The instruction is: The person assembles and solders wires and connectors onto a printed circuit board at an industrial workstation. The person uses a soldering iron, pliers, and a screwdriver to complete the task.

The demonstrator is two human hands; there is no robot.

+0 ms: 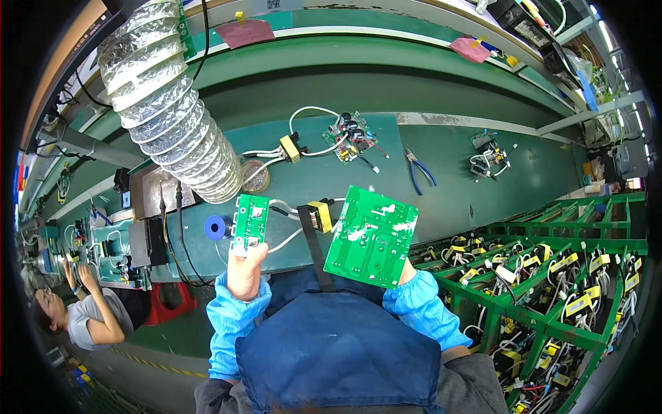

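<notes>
My left hand (245, 274) is closed on the lower end of a small green circuit board (252, 219), held upright with its thumb across the front. My right hand (407, 272) grips the lower right edge of a larger green circuit board (372, 238), tilted, with its solder side showing; most of the fingers are hidden behind it. Between the boards hangs a yellow-and-black transformer (318, 217), joined by white wires. A blue spool (218, 228) stands beside the small board. Blue sleeve covers wrap both forearms.
A ribbed duct (176, 110) reaches down over a round tub (256, 176). Blue-handled pliers (419, 172) and wired boards (352, 138) (490, 157) lie on the green bench. Green racks (545, 303) full of assemblies stand at right. Another person (96, 314) works at far left near a red stool (172, 303).
</notes>
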